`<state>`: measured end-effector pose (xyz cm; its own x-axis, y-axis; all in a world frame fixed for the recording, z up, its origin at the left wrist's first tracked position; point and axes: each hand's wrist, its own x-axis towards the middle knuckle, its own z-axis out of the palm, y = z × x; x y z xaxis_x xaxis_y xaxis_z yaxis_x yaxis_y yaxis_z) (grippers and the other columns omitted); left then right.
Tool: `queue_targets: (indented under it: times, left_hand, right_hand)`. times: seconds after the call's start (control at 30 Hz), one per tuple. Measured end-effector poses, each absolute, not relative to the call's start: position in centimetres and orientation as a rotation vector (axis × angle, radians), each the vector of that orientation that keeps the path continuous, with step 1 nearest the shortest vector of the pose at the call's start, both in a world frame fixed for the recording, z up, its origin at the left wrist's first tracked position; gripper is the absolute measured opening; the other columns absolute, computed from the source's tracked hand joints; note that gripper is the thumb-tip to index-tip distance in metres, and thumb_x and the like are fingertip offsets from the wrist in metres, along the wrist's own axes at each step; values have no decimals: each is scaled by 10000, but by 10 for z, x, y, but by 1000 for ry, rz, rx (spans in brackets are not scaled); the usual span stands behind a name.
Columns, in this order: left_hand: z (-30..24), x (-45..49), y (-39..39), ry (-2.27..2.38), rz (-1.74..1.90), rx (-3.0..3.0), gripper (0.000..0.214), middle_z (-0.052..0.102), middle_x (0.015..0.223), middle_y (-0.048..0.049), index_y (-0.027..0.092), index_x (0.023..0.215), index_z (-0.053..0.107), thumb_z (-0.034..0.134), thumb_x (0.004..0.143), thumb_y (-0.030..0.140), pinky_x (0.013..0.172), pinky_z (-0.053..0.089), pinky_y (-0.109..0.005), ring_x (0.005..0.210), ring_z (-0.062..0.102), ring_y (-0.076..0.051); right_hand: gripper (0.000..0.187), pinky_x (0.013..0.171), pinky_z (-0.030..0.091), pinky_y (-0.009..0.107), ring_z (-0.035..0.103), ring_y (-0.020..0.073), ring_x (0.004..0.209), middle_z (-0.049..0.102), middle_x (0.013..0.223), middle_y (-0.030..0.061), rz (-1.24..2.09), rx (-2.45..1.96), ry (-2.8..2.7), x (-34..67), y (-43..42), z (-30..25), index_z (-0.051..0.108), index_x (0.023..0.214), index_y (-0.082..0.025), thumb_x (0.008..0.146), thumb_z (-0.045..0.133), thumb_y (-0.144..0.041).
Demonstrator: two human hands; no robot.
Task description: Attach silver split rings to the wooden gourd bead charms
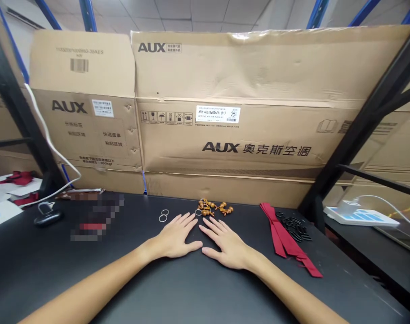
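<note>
My left hand [180, 236] lies flat on the black table, fingers stretched forward and thumb out to the right. Beside it, my right hand [227, 245] rests palm down with its fingers spread, its thumb almost meeting the left one. Both hold nothing. Just beyond the fingertips is a small pile of brown wooden bead ornaments on orange cord [210, 207], with a metal ring [198, 212] at its left side. Two more metal key rings [163, 218] lie left of my left hand. Right of my right hand are red fabric strips [282, 234] and several black clips or buckles [296, 227].
A cardboard wall marked AUX [225, 175] closes off the back of the black table [191, 292]. At left sit a black device [48, 218], a pixelated item [97, 220] and a white cable [50, 139]. A white power strip [360, 216] stands beyond the black frame [353, 130] at right.
</note>
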<state>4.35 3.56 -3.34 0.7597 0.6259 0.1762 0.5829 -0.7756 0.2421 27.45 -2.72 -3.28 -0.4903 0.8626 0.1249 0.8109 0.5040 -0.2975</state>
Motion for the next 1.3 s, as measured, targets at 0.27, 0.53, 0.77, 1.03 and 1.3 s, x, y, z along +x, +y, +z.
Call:
queue_targets:
  times: [0.27,0.53,0.77,1.03,1.3]
  left_hand:
    - [-27,39,38,895,335,2795,730,264,1535,-86,234,1470,314,422,883,655,1170,157,-437,1427,221,-264]
    - [-32,39,38,886,344,2823,717,263,1536,-80,239,1465,327,415,886,654,1170,162,-450,1428,214,-274]
    - [-30,41,28,858,286,2843,781,231,1547,-96,217,1482,285,389,871,692,1169,151,-463,1436,183,-284]
    - [-29,48,16,1004,390,2837,729,349,1502,-124,196,1421,414,379,879,682,1155,141,-532,1408,261,-320]
    - [-34,55,7,1386,408,2745,735,384,1479,-149,204,1399,456,353,868,702,1071,153,-678,1372,282,-418]
  right_hand:
    - [664,1167,145,540,152,281,1442,206,1559,47,295,-1390,-2489,274,-35,-32,294,1471,-301,897,472,-583]
    - [666,1172,141,523,165,272,1441,224,1556,39,297,-1448,-2441,283,-26,-30,314,1464,-299,893,453,-611]
    - [674,1168,147,523,160,274,1442,218,1557,49,269,-1466,-2458,284,-25,-31,298,1471,-292,899,422,-625]
    - [651,1168,140,523,161,272,1443,229,1556,43,295,-1466,-2433,285,-25,-32,322,1462,-294,903,434,-608]
    - [684,1177,123,501,144,270,1446,200,1562,37,310,-1505,-2454,284,-25,-31,312,1468,-287,895,391,-652]
